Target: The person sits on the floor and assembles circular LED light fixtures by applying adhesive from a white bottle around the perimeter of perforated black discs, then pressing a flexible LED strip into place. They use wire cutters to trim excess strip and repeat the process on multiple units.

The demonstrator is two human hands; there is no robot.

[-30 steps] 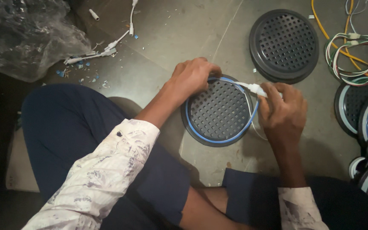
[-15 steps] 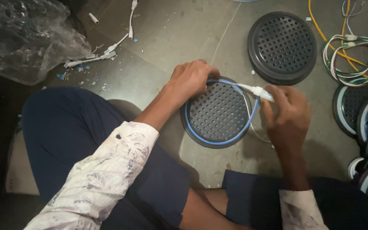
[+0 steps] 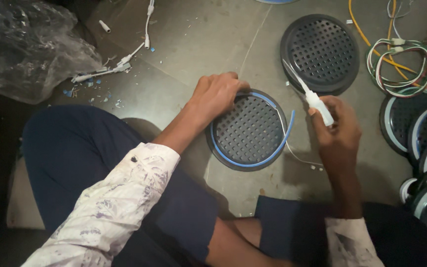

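- Floor (image 3: 184, 44): grey stone tiles, w/ bits of white and blue debris scattered upper left.
- Person sits cross-legged on it, dark blue trousers, white patterned sleeves; the view looks down over the lap.
- Clear plastic bag (image 3: 25, 44): crumpled, big, far upper left, well apart from both hands.
- Stack of dark round grilles w/ pale blue rims (image 3: 423, 148): right edge, overlapping each other, approx. beside the right forearm.
- Spare round grille (image 3: 322, 52): dark, perforated, no blue strip seen, lying flat above and to the right of the worked one, not touching it.
- Worked round grille (image 3: 248, 131): dark, square holes, flat on the floor betw. the knees and the spare. Blue strip (image 3: 277, 148) runs round its rim; the strip's right end stands off the rim, loose.
- Wire bundle (image 3: 401, 62): coiled white/red/green w/ yellow leads, upper right.
- White cable w/ connectors (image 3: 124, 62): upper left, near the bag.
- Left hand (image 3: 216, 94): fingers curled over the worked grille's top-left edge, pressing on rim and strip.
- Right hand (image 3: 337, 128): clenched round a white tube (image 3: 320, 106), lifted clear of the grille, just right of it.
- Tube nozzle points up-left, towards the spare grille's lower edge; contact: can't tell.
- Thin white wire (image 3: 292, 148): trails from the worked grille's right side along the floor under the right hand.
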